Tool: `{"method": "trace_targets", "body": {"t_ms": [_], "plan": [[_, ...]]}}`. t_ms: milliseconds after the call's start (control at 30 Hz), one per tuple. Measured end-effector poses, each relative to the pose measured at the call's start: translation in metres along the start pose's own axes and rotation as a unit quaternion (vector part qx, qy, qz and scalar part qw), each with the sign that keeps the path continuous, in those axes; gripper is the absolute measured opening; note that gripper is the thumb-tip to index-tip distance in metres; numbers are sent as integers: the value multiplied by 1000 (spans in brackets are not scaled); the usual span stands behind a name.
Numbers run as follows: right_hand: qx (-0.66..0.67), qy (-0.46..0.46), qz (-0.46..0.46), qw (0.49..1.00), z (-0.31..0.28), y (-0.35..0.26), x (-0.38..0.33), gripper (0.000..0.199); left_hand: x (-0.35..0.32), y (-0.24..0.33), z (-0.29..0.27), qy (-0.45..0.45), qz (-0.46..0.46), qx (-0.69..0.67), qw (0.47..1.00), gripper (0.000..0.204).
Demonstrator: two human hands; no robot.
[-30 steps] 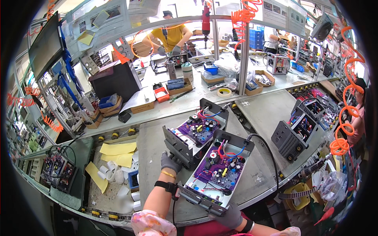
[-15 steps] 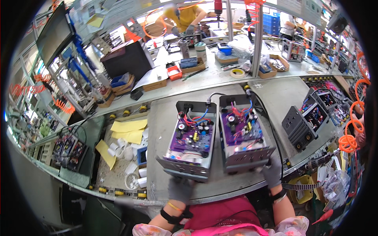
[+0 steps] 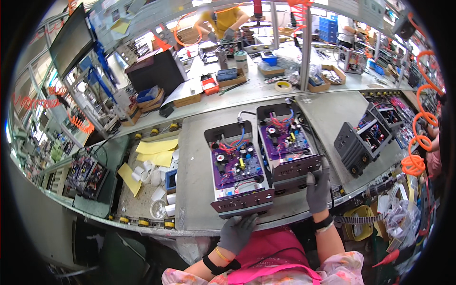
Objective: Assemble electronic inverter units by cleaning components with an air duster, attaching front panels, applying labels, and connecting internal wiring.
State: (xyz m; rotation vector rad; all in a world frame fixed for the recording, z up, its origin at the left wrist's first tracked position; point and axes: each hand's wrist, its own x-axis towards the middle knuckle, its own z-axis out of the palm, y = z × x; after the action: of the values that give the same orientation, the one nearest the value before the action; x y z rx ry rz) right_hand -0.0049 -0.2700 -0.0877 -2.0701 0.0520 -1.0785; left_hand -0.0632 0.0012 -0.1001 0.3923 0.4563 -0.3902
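Resting side by side on the grey table (image 3: 194, 156) are two open electronic units, and both gloved hands are right at their front ends. Left hand (image 3: 236, 232), in a grey glove, sits at the near edge of the table, fingers spread loosely and pointing up at the dark front panel of the left unit (image 3: 237, 171); the fingertips look to be touching the panel's lower edge, palm open, nothing clasped. Right hand (image 3: 318, 189), also grey-gloved, is raised against the front panel of the right unit (image 3: 287, 142), fingers extended upward along the panel's right corner, thumb side pressed to it; an open-handed contact rather than a closed grasp.

Both units lie lids off, purple circuit boards facing up, with red and blue wires and small components showing. The two grey housings sit just beside each other, long sides nearly touching, the right one slightly further from the person.

Off to the right, a third open unit (image 3: 363, 140) with a dark casing stands tilted on the table, well apart from the pair. To the left, yellow sheets (image 3: 156, 149) lie in a shallow tray (image 3: 137, 204) along with small white cups and bits. An orange coiled hose (image 3: 418, 142) hangs at the right edge. Farther back, another person in a yellow shirt (image 3: 223, 19) works at a separate bench, beyond a black box (image 3: 156, 71) and a roll of tape (image 3: 284, 86).
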Motion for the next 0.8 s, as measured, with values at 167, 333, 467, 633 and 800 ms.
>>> {"method": "trace_targets", "body": {"t_ms": [167, 333, 467, 633, 800], "plan": [[22, 48, 10, 999, 17, -10, 5, 51, 24, -1, -8, -37, 63, 27, 997, 27], [-4, 95, 2, 995, 20, -13, 13, 42, 66, 23, -3, -74, 87, 46, 992, 20], [-111, 56, -99, 987, 13, -12, 19, 39, 59, 27, 1, -66, 66, 121, 988, 21], [-190, 36, -206, 959, 6, -13, 23, 38, 19, 21, 24, -43, 190, 532, 824, 28], [-142, 61, -184, 971, 0, -26, 24, 41, 31, 34, 70, -98, 641, 728, 220, 31]]}}
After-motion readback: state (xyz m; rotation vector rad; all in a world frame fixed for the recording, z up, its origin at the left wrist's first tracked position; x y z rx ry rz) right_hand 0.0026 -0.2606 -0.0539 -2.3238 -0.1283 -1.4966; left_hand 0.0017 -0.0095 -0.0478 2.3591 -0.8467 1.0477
